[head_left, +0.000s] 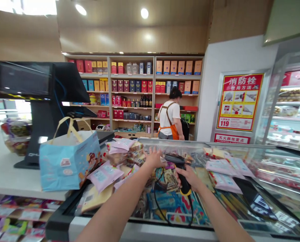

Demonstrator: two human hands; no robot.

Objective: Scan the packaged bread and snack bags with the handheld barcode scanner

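My right hand (191, 178) grips the handle of a black and yellow barcode scanner (175, 158), its head pointing left. From its base a black cable (155, 198) loops down over the glass top of the display freezer (182, 220). My left hand (153, 158) reaches forward with fingers spread, left of the scanner and beside packaged snacks (137, 153); whether it touches them I cannot tell. Pale pink packets (106, 174) lie to the left, and more pink packets (225, 183) lie to the right of my right hand.
A light blue shopping bag (61, 168) stands at the left, in front of a black checkout terminal (44, 111). Beyond the freezer a person in an orange apron (169, 117) stands by shelves of boxes (132, 85). A refrigerated case (291, 117) is at the right.
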